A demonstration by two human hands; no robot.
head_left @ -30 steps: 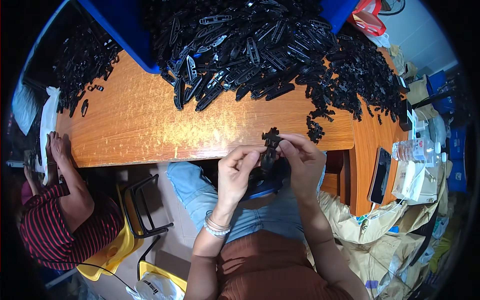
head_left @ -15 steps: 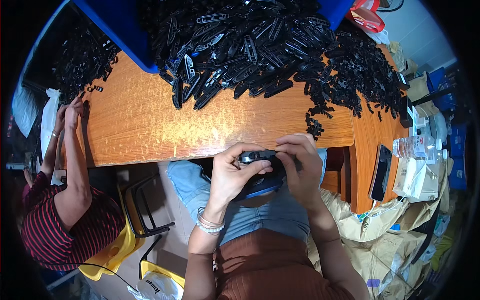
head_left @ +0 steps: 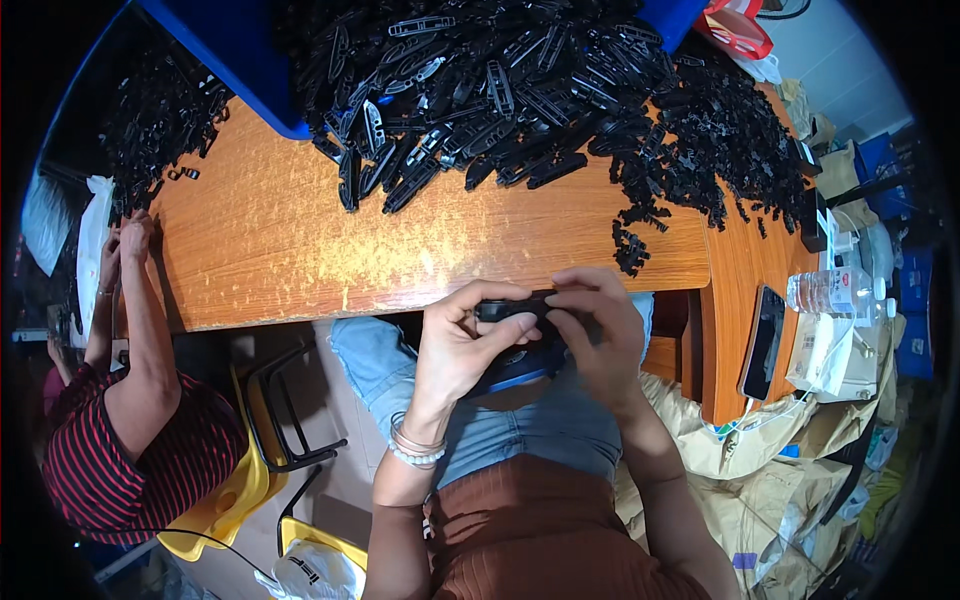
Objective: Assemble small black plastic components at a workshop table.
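Note:
Just beyond the table's front edge, over my lap, my left hand [head_left: 455, 345] pinches a black elongated plastic part [head_left: 492, 311] between thumb and fingers. My right hand [head_left: 603, 322] has its thumb and fingers closed at the right end of that part; whether a smaller piece sits between them is hidden. Beneath both hands, a blue-rimmed container [head_left: 512, 376] with dark contents rests on my lap. Long black plastic parts [head_left: 500, 90] lie heaped on the far side of the table, and small black clips [head_left: 720, 140] are piled to their right.
The wooden table [head_left: 350, 240] has a worn top. A blue bin [head_left: 225, 60] tips toward the heap. On the right lie a phone [head_left: 763, 343] with a cable and clear plastic bottles [head_left: 835, 291]. A co-worker in a striped shirt [head_left: 150, 455] works at the left, beside yellow chairs [head_left: 225, 510].
The black part has turned in my left hand and now shows a darker, smoother side. My right fingers have moved slightly left along it. The co-worker's hands have shifted left and down.

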